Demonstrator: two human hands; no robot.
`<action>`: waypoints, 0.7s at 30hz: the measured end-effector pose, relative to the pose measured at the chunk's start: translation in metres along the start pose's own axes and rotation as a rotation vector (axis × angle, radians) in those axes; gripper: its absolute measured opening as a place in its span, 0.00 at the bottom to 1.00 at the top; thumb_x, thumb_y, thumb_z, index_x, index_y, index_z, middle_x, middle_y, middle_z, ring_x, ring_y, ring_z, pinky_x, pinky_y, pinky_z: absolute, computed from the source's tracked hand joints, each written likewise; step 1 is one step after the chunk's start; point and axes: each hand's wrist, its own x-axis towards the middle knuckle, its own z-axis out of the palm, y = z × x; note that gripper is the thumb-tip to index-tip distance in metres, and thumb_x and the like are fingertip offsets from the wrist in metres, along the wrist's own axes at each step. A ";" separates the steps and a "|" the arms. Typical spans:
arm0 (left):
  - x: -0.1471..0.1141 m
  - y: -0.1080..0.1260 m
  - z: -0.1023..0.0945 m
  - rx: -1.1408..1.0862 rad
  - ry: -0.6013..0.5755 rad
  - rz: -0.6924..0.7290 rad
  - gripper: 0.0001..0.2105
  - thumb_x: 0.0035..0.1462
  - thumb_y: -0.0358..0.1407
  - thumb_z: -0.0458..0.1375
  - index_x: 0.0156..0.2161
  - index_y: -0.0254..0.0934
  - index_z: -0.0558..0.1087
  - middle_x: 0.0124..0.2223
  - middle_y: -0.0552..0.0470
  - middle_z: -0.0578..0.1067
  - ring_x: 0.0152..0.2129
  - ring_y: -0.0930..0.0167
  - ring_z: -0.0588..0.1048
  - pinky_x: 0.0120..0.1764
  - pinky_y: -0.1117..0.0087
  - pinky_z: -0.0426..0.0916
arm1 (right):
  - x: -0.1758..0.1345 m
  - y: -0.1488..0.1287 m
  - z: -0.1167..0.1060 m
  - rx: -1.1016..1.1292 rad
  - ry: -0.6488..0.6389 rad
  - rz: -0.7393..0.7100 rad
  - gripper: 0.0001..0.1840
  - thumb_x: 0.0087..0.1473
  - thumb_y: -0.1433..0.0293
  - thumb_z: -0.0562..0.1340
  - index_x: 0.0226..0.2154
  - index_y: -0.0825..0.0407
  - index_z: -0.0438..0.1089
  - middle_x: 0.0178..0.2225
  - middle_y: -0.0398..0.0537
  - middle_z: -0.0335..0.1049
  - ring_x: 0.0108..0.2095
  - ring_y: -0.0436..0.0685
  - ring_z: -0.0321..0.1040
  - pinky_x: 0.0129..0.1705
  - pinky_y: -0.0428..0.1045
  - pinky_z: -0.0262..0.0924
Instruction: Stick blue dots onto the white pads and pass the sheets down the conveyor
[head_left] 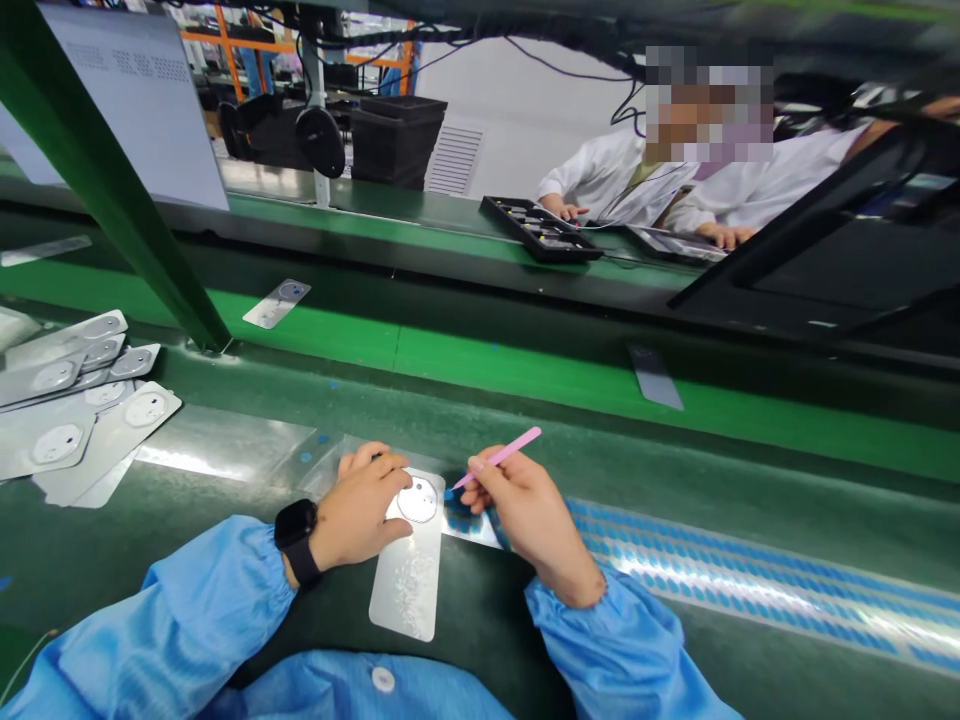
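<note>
A pale, round-cornered phone back cover (409, 585) with a white circular camera area lies in front of me on the green bench. My left hand (365, 508), wearing a black watch, grips its upper left part, thumb on the face and fingertips by the circle. Pink tweezers (499, 457) are pinched in my right hand (517, 495), just right of the cover. At their tip is a small blue sticker (449, 494), close to the cover's right edge. Beneath the right hand, a clear sheet of blue stickers (697, 560) runs off to the right.
Similar covers (67, 420) are piled at left. Beyond, a green belt (450, 355) carries a cover (277, 303) and a grey plate (655, 377). A green post (127, 190) slants at left. Across the line, a person in white (622, 170) works near a black tray (540, 228).
</note>
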 end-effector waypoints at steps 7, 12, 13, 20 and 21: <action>0.000 0.000 0.000 0.023 0.007 0.008 0.17 0.47 0.34 0.66 0.44 0.39 0.70 0.56 0.48 0.69 0.56 0.56 0.58 0.54 0.50 0.56 | 0.001 0.011 0.021 -0.093 -0.026 0.091 0.18 0.46 0.54 0.63 0.24 0.52 0.66 0.19 0.45 0.70 0.17 0.51 0.66 0.19 0.46 0.62; -0.001 -0.001 0.001 0.026 0.018 0.022 0.17 0.48 0.33 0.66 0.44 0.38 0.70 0.55 0.47 0.69 0.56 0.55 0.58 0.54 0.50 0.56 | 0.005 0.014 0.020 -0.106 -0.023 0.120 0.17 0.48 0.56 0.63 0.23 0.52 0.66 0.19 0.45 0.71 0.16 0.51 0.66 0.18 0.46 0.62; -0.001 -0.001 0.001 0.026 0.021 0.024 0.17 0.47 0.33 0.66 0.44 0.38 0.70 0.55 0.47 0.69 0.56 0.55 0.58 0.53 0.49 0.57 | 0.005 0.015 0.021 -0.099 -0.023 0.116 0.17 0.48 0.55 0.63 0.23 0.52 0.66 0.19 0.45 0.71 0.16 0.51 0.66 0.18 0.46 0.62; -0.001 -0.004 0.005 0.024 0.046 0.041 0.18 0.46 0.33 0.67 0.44 0.38 0.70 0.54 0.47 0.69 0.56 0.55 0.58 0.53 0.48 0.57 | 0.000 0.017 0.022 -0.103 -0.010 0.075 0.19 0.47 0.53 0.62 0.24 0.53 0.67 0.20 0.46 0.72 0.19 0.52 0.68 0.19 0.46 0.63; -0.001 -0.004 0.005 0.026 0.050 0.044 0.18 0.46 0.33 0.67 0.44 0.38 0.70 0.54 0.47 0.69 0.56 0.55 0.58 0.53 0.47 0.57 | 0.000 0.016 0.022 -0.104 -0.006 0.073 0.19 0.47 0.53 0.62 0.24 0.53 0.67 0.20 0.46 0.72 0.19 0.52 0.68 0.20 0.46 0.63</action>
